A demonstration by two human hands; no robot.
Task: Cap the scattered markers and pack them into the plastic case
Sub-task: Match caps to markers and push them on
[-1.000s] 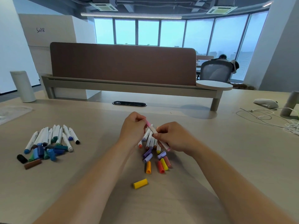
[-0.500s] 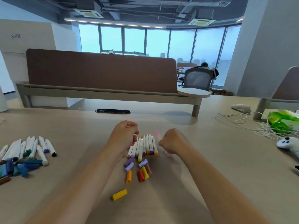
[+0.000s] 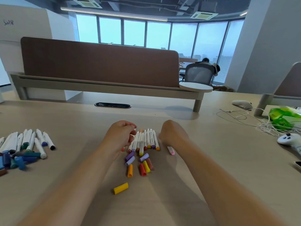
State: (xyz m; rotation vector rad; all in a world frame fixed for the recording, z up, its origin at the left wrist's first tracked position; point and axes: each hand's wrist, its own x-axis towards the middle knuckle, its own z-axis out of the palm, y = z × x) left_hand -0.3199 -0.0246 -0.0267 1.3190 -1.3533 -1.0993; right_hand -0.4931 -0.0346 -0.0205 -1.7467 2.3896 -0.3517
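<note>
A row of white markers [image 3: 145, 141] with warm-coloured tips lies mid-desk between my hands. My left hand [image 3: 120, 134] hovers over the row's left end with its fingers curled; what is under them is hidden. To the right of the row, my right hand [image 3: 171, 134] grips a pink marker [image 3: 171, 151] whose pink end pokes out below it at the desk. Loose purple, orange, red and yellow caps [image 3: 140, 163] lie just in front of the row. A lone yellow cap [image 3: 120, 188] sits nearer me.
At the left lie more white markers [image 3: 29, 141] and a heap of blue and teal caps [image 3: 17, 159]. On the right are a white controller [image 3: 291, 141], tangled white cables [image 3: 254, 118] and a green packet [image 3: 281, 116]. A brown divider [image 3: 97, 62] borders the desk's far side.
My hands have come apart and lowered. The pink marker, held by both a second ago, is now in my right hand alone, down at the desk. The view has swung right.
</note>
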